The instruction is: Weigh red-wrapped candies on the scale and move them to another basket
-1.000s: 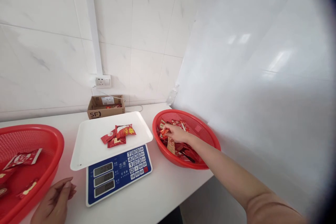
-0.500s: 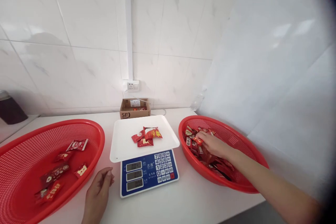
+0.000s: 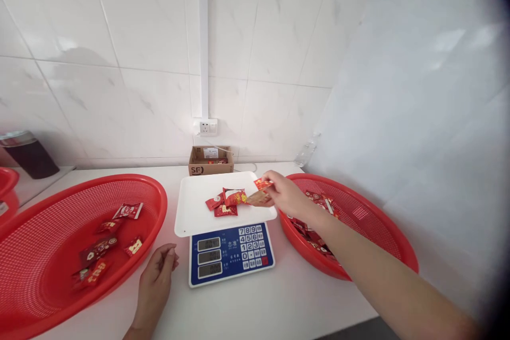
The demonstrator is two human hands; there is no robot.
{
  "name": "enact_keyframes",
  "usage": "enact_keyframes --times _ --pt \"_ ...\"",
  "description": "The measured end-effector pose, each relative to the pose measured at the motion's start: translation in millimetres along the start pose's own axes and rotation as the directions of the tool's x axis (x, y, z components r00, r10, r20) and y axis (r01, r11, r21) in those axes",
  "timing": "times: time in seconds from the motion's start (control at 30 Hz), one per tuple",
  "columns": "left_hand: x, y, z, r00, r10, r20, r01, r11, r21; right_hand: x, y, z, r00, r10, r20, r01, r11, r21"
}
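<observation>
My right hand (image 3: 281, 191) pinches small snack packets, one red (image 3: 263, 184) and one brownish (image 3: 259, 198), over the right side of the white weighing tray (image 3: 193, 223). Under the brownish packet's left end lies a small pile of red snack packets (image 3: 226, 210) on that tray. The tray sits on a blue-and-white digital scale (image 3: 231, 255) with lit-grey number displays and a keypad. Beside the scale's left edge, my left hand (image 3: 156, 273) rests with its fingers curled in and thumb against them; nothing shows in it.
A red plastic basket (image 3: 159, 207) with several packets stands at the left. Another red basket (image 3: 382, 223), holding many packets, is at the right, partly behind my forearm. Behind the scale are a cardboard box (image 3: 211, 169) and a wall socket (image 3: 205, 127). A dark-filled jar (image 3: 32, 156) stands far left.
My right hand has come up out of the right basket and moved left over the weighing tray, carrying packets. The left hand stays by the scale. The view has shifted slightly.
</observation>
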State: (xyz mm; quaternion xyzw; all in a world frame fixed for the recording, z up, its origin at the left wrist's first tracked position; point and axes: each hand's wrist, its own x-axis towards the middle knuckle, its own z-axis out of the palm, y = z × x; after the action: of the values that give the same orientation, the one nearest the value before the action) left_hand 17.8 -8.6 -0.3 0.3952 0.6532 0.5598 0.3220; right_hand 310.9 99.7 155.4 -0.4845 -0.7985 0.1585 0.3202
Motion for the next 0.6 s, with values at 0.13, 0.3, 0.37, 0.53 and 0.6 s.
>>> enact_keyframes --times 0.13,0.3,0.37,0.53,0.6 --pt "0.7 -1.9 0.0 1.0 0.022 -0.001 -0.022 1.0 -0.013 21.1 -13.2 40.3 0.996 -0.057 0.072 0.056 0.998 0.013" --pt "-0.1 -0.7 -0.4 0.999 0.032 -0.006 -0.032 0.999 -0.044 22.3 -22.5 45.1 0.997 -0.054 -0.061 0.066 0.973 0.222" --pt "-1.5 0.8 -0.4 0.999 0.037 -0.001 -0.037 0.998 -0.043 10.3 -24.3 36.4 0.995 -0.012 -0.095 0.043 0.943 0.331" --pt "-4.6 4.0 0.8 0.998 0.055 0.018 -0.054 0.997 -0.046 -36.6 -15.1 28.3 0.984 0.121 -0.134 -0.044 0.88 0.472" --pt "-4.7 3.8 1.3 0.998 0.063 0.027 -0.061 0.996 -0.062 -55.3 -7.8 34.1 0.974 0.199 -0.112 -0.116 0.851 0.512"
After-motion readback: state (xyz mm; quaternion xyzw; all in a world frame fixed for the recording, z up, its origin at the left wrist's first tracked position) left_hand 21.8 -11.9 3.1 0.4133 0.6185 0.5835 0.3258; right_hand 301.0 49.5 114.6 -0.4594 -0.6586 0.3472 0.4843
